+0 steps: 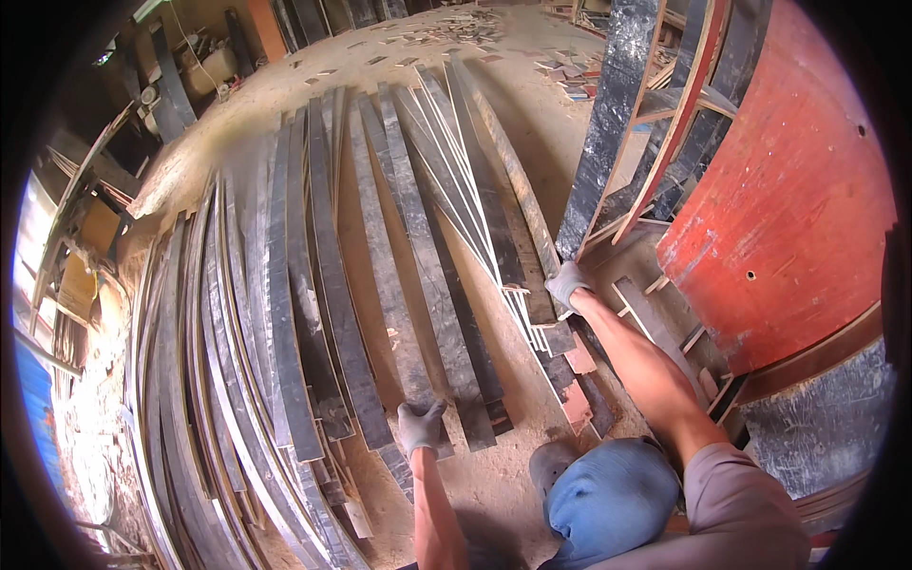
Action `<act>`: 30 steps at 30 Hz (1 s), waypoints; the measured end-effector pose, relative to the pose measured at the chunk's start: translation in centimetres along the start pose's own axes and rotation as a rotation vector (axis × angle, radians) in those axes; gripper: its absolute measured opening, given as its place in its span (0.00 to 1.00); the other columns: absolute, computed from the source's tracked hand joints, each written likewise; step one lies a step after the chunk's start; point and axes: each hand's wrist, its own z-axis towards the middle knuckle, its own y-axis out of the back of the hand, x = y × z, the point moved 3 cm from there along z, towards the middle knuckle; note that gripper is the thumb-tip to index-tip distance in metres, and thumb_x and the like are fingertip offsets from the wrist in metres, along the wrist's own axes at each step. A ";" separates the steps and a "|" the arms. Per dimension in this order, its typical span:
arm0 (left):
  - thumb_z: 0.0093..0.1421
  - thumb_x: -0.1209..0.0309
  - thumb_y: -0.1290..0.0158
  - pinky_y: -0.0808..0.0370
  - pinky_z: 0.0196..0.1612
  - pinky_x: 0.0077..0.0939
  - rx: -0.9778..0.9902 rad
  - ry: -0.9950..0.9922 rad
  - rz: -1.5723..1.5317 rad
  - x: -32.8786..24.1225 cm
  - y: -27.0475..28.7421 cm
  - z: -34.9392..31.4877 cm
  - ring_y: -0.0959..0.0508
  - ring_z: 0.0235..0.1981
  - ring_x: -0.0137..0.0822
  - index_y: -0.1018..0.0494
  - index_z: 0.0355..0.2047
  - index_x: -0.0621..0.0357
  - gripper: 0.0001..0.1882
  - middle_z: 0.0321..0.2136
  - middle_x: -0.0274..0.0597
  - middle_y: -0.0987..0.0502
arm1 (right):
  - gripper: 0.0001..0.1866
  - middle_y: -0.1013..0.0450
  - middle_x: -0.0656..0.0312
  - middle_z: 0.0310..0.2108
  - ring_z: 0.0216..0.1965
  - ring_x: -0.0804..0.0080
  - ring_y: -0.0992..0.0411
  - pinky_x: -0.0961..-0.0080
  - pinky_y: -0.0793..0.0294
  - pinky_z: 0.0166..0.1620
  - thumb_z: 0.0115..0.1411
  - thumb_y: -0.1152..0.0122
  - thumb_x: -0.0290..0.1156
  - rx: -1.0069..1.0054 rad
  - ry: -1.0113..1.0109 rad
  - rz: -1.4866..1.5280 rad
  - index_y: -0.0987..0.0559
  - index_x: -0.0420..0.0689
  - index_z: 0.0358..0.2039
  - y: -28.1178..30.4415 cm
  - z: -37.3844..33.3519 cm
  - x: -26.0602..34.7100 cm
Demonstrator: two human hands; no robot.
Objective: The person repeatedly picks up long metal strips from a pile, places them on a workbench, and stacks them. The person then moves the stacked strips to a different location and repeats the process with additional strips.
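My left hand (421, 427), in a grey glove, is closed on the near end of a long, worn dark plank (388, 294) that lies on the ground pointing away from me. Farther right, my right hand (568, 283), gloved too, is closed at the near end of a narrow plank (508, 157) with a brownish edge. The fingertips of both hands are partly hidden. Just beyond the right hand stands the lower corner of a tall black board (608, 123). Between the two planks lie several thin pale strips (461, 161) and another dark plank (415, 223).
Many dark planks (214, 351) lie side by side on the left. A big red panel (779, 199) leans at the right above a scuffed dark panel (822, 423). Broken pinkish pieces (576, 404) lie near my knee (617, 494). Scraps (446, 28) litter the far floor.
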 end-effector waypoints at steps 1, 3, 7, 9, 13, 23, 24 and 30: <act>0.50 0.45 0.21 0.22 0.60 0.47 0.002 -0.012 -0.035 1.2 0.1 0.2 0.16 0.54 0.59 0.27 0.60 0.66 0.48 0.51 0.61 0.16 | 0.24 0.14 0.47 0.39 0.43 0.55 0.14 0.59 0.17 0.48 0.63 0.25 0.52 0.023 0.082 0.164 0.13 0.40 0.40 -0.1 -0.3 0.3; 0.51 0.44 0.22 0.23 0.62 0.49 -0.097 -0.048 0.051 0.1 -0.5 -0.7 0.19 0.58 0.61 0.30 0.65 0.68 0.52 0.58 0.64 0.20 | 0.19 0.13 0.52 0.36 0.41 0.57 0.13 0.61 0.15 0.46 0.66 0.26 0.46 0.047 0.227 0.469 0.12 0.40 0.37 0.5 -0.6 -1.8; 0.55 0.43 0.24 0.25 0.64 0.51 -0.484 -0.329 0.233 -3.9 0.7 -3.6 0.22 0.63 0.58 0.34 0.69 0.69 0.54 0.64 0.65 0.26 | 0.21 0.14 0.58 0.51 0.47 0.64 0.14 0.64 0.13 0.55 0.75 0.35 0.42 0.794 0.005 1.511 0.17 0.41 0.59 6.4 -12.6 2.5; 0.61 0.41 0.29 0.23 0.61 0.48 -0.384 -0.507 -0.142 -7.1 -1.0 -3.1 0.22 0.61 0.51 0.33 0.70 0.68 0.51 0.61 0.61 0.25 | 0.30 0.16 0.58 0.56 0.50 0.61 0.14 0.60 0.14 0.57 0.76 0.37 0.51 0.687 0.010 1.561 0.21 0.39 0.64 4.1 -12.3 2.6; 0.71 0.33 0.44 0.21 0.46 0.34 0.506 -0.227 -0.786 -18.5 -1.2 -4.3 0.19 0.43 0.36 0.24 0.58 0.66 0.42 0.46 0.45 0.19 | 0.40 0.15 0.37 0.43 0.47 0.39 0.15 0.49 0.18 0.49 0.73 0.44 0.68 0.062 0.189 0.600 0.15 0.35 0.49 -0.8 -15.6 5.2; 0.77 0.59 0.45 0.19 0.39 0.47 0.014 -0.567 -0.402 -13.7 -3.2 -8.6 0.13 0.33 0.59 0.17 0.42 0.64 0.18 0.33 0.64 0.15 | 0.23 0.20 0.40 0.28 0.30 0.38 0.19 0.48 0.23 0.33 0.79 0.43 0.49 -0.034 0.338 0.789 0.19 0.41 0.38 -6.9 -26.4 5.0; 0.78 0.60 0.45 0.20 0.37 0.48 -0.030 -0.585 -0.372 -12.8 -2.7 -8.3 0.14 0.31 0.58 0.17 0.42 0.64 0.18 0.31 0.63 0.15 | 0.23 0.20 0.41 0.26 0.28 0.38 0.19 0.48 0.23 0.32 0.79 0.44 0.50 0.032 0.289 0.756 0.18 0.42 0.37 -6.9 -26.7 5.7; 0.78 0.52 0.50 0.21 0.37 0.55 -0.196 -0.476 -0.090 -6.5 3.8 -2.6 0.16 0.35 0.69 0.20 0.36 0.60 0.24 0.31 0.63 0.16 | 0.24 0.19 0.49 0.30 0.33 0.48 0.17 0.51 0.19 0.37 0.72 0.37 0.56 -0.301 0.481 0.337 0.21 0.45 0.41 0.6 -16.1 8.1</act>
